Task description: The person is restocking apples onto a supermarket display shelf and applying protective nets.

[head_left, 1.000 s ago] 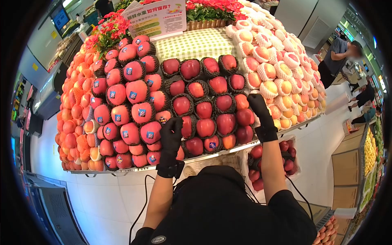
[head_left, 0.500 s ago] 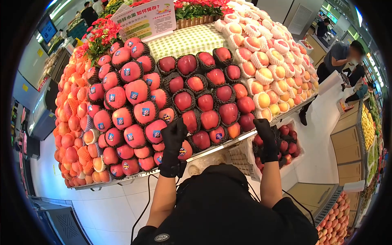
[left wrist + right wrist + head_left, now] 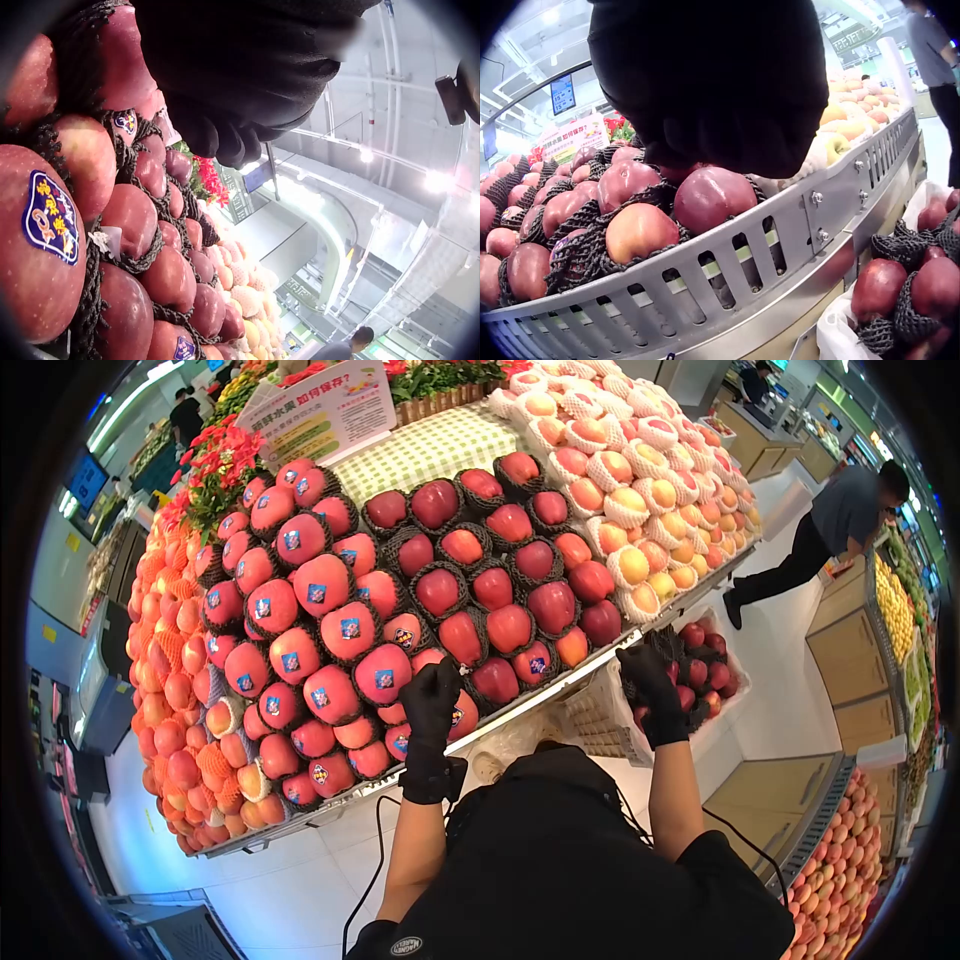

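My black-gloved left hand [image 3: 432, 705] is curled into a fist just over the front edge of the apple display. Nothing shows in its grasp. Close beneath it lie red apples in black foam nets, among them a stickered apple [image 3: 52, 217] that looms large in the left wrist view. The right hand [image 3: 652, 685], gloved alike, has its fingers curled with nothing visible in them. It hovers by the display's front rail [image 3: 720, 262], with a dark red apple [image 3: 714, 199] behind that rail. Below this hand is a crate of dark red apples [image 3: 690, 673], lined with white plastic.
Peaches in white foam nets [image 3: 640, 470] fill the display's right side; orange-netted fruit [image 3: 175, 660] covers its left. Behind the apples are a green checked cloth [image 3: 430, 455] and a sign [image 3: 325, 415]. A person [image 3: 840, 525] walks at the right, near wooden cabinets [image 3: 850, 665].
The view has turned right, so the display slants more. My right hand has drawn back from the apples to beside the front edge, over the crate. The person at right has moved.
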The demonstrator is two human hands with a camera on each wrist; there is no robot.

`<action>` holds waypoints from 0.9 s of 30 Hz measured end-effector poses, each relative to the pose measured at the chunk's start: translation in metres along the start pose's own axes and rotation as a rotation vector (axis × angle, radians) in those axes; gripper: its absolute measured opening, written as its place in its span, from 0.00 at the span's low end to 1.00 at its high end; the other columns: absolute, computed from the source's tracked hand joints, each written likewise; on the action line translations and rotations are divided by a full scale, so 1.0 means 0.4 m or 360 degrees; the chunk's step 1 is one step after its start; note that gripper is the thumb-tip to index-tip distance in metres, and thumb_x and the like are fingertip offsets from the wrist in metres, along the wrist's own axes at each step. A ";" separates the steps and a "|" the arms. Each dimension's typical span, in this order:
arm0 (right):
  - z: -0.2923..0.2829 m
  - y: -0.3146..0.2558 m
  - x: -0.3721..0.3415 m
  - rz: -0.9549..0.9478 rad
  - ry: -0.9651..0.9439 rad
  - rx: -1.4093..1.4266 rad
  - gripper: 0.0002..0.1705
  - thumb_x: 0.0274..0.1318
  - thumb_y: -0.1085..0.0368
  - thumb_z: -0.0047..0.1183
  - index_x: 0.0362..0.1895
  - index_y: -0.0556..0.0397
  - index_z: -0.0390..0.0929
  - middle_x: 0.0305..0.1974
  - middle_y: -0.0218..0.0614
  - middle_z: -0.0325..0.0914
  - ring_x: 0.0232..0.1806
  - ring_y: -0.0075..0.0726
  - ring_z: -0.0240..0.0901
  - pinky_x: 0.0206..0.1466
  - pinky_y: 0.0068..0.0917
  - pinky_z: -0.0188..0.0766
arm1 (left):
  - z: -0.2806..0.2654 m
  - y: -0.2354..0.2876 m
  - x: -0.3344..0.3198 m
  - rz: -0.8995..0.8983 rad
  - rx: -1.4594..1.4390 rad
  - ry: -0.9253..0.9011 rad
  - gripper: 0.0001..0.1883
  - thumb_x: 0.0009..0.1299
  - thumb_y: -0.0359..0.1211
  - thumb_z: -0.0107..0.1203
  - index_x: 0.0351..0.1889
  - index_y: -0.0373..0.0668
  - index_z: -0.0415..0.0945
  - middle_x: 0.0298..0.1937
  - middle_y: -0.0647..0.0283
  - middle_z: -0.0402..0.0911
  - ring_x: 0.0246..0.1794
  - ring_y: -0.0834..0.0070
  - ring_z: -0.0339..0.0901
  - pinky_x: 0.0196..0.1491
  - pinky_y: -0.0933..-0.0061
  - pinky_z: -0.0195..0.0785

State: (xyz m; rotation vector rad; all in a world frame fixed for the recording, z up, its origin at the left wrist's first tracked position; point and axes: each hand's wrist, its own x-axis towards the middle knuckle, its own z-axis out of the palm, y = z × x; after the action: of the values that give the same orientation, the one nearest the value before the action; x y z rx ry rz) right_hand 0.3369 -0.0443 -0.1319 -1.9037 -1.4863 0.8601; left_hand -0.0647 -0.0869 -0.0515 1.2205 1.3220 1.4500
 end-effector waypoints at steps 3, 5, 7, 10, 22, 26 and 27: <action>-0.018 -0.005 -0.049 -0.0088 0.0062 -0.0161 0.24 0.58 0.52 0.49 0.26 0.62 0.79 0.25 0.54 0.79 0.28 0.54 0.78 0.35 0.44 0.72 | -0.001 -0.065 0.003 0.0080 -0.0052 -0.0035 0.17 0.74 0.35 0.53 0.22 0.38 0.72 0.18 0.70 0.72 0.19 0.86 0.66 0.22 0.79 0.57; -0.006 0.074 -0.060 -0.0190 0.0019 -0.0190 0.23 0.57 0.52 0.49 0.28 0.62 0.80 0.28 0.57 0.78 0.31 0.57 0.78 0.37 0.47 0.71 | -0.002 -0.058 -0.004 0.0044 0.0083 -0.0048 0.17 0.73 0.35 0.53 0.21 0.37 0.72 0.18 0.69 0.73 0.18 0.86 0.66 0.22 0.78 0.58; -0.005 0.109 -0.091 -0.0268 -0.0052 -0.0121 0.23 0.56 0.52 0.48 0.30 0.63 0.80 0.31 0.60 0.78 0.35 0.60 0.78 0.40 0.50 0.71 | 0.007 -0.051 -0.018 0.0070 0.0220 -0.0027 0.18 0.73 0.34 0.53 0.20 0.37 0.71 0.17 0.68 0.73 0.17 0.85 0.67 0.22 0.77 0.59; 0.050 0.245 -0.019 -0.0066 -0.0244 -0.0546 0.24 0.53 0.49 0.50 0.32 0.61 0.81 0.31 0.57 0.80 0.35 0.62 0.77 0.42 0.51 0.71 | 0.022 -0.069 -0.008 0.0132 0.0330 0.0009 0.18 0.72 0.34 0.53 0.19 0.37 0.72 0.15 0.67 0.73 0.15 0.82 0.68 0.21 0.75 0.60; -0.092 0.314 -0.128 0.0419 -0.0519 0.0009 0.07 0.47 0.67 0.58 0.28 0.59 0.79 0.19 0.39 0.76 0.17 0.32 0.70 0.20 0.35 0.64 | 0.221 -0.060 -0.009 -0.0250 0.0126 -0.0143 0.15 0.73 0.38 0.55 0.26 0.39 0.74 0.20 0.68 0.74 0.17 0.86 0.65 0.19 0.83 0.54; -0.108 0.484 -0.149 0.0211 -0.0273 -0.0329 0.06 0.45 0.68 0.58 0.30 0.55 0.81 0.27 0.47 0.79 0.27 0.45 0.77 0.28 0.40 0.70 | 0.306 -0.022 -0.008 -0.0275 0.0107 -0.0212 0.15 0.73 0.38 0.55 0.26 0.39 0.74 0.20 0.69 0.74 0.17 0.87 0.66 0.19 0.84 0.53; -0.112 0.519 -0.153 0.0148 -0.0178 -0.0395 0.07 0.44 0.67 0.59 0.30 0.54 0.81 0.28 0.48 0.80 0.28 0.47 0.78 0.30 0.41 0.71 | 0.320 -0.019 -0.011 -0.0317 0.0136 -0.0228 0.16 0.74 0.39 0.54 0.26 0.38 0.75 0.20 0.69 0.74 0.18 0.86 0.66 0.21 0.83 0.55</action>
State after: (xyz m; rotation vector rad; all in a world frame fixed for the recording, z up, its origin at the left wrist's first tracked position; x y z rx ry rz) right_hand 0.4871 -0.1517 -0.2535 -2.1498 -1.6464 0.8696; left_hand 0.0608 -0.0633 -0.0614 1.1872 1.3762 1.1558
